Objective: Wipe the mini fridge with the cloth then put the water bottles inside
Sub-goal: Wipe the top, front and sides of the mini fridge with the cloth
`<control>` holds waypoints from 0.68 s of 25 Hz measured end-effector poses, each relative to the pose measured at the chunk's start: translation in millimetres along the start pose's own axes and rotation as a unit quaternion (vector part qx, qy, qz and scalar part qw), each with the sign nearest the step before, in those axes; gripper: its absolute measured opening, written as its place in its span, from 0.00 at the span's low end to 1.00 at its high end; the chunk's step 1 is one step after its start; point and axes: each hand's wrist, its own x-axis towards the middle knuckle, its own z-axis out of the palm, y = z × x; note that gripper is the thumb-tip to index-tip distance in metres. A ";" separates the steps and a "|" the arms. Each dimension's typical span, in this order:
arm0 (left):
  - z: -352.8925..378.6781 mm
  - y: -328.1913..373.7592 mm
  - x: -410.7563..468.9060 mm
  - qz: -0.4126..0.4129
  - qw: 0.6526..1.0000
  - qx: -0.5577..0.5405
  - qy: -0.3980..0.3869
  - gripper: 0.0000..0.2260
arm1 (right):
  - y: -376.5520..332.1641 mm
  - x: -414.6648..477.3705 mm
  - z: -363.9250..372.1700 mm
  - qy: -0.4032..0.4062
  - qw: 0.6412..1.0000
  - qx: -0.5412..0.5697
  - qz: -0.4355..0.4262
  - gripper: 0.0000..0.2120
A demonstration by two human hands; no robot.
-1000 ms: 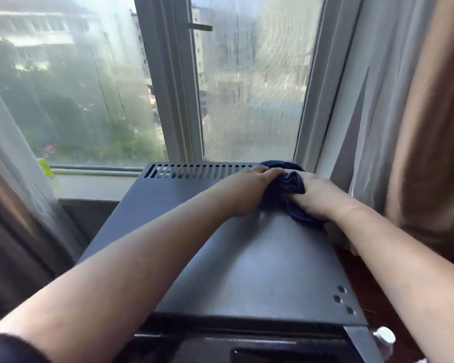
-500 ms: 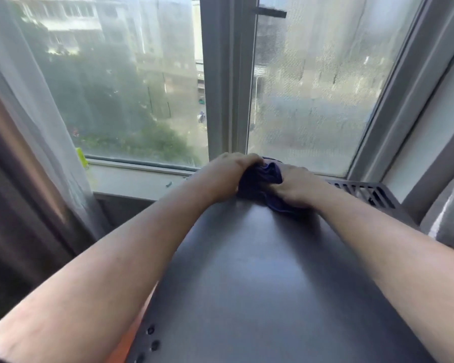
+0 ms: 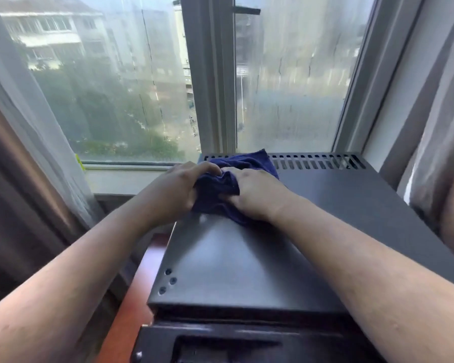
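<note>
Window behind; both hands, left hand [image 3: 180,188] and right hand [image 3: 257,193], clench the cloth [image 3: 220,189] mid-frame on the fridge top [image 3: 247,258]; wiping step; next, sweep toward the bare near edge.

Mini fridge [image 3: 247,263]: dark grey, flat top, vent slots along the 12 o'clock edge. Cloth [image 3: 220,187]: dark blue, bunched, lying on the top's 11 o'clock corner, partly overlapping the slots.

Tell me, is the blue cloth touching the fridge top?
Touching. The head view shows the blue cloth lying flat on the fridge top, pressed down by the left hand and right hand.
</note>
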 end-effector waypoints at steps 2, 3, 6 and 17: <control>1.1 17.7 -27.5 0.019 1.000 0.008 -0.006 0.27 | -5.2 -34.0 3.3 0.006 1.000 -0.005 -0.008 0.24; 1.9 25.8 -41.8 0.023 1.000 0.007 -0.004 0.27 | -8.1 -50.3 4.4 0.011 1.000 -0.004 -0.010 0.24; 4.1 48.9 -84.1 0.037 0.999 -0.005 -0.005 0.28 | -16.2 -102.3 3.4 0.018 1.000 0.001 -0.006 0.24; 3.3 97.0 -164.9 0.112 0.993 -0.010 -0.028 0.27 | -51.6 -217.6 -0.9 0.033 0.997 0.049 0.045 0.26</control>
